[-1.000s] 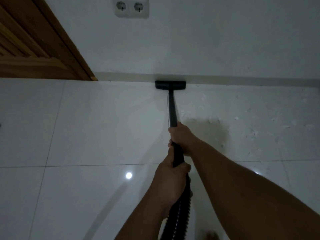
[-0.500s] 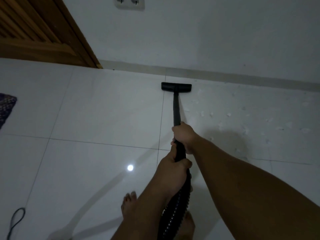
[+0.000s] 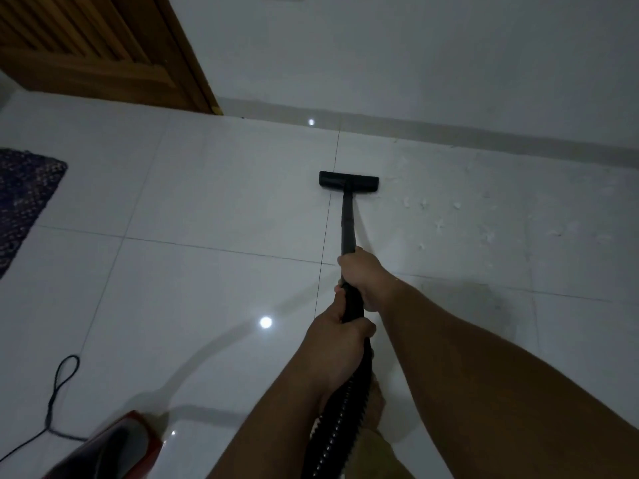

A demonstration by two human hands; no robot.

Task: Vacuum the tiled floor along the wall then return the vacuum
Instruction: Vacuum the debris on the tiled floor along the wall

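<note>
Your white tiled floor (image 3: 214, 202) carries the black vacuum head (image 3: 348, 182) at twelve o'clock, pale scraps (image 3: 449, 216) at two, a dark mat (image 3: 24, 202) at nine, a black cord (image 3: 58, 385) at eight.

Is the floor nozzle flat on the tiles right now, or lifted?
Flat, apparently: the floor nozzle lies level on the tiled floor with no visible gap, short of the baseboard.
</note>
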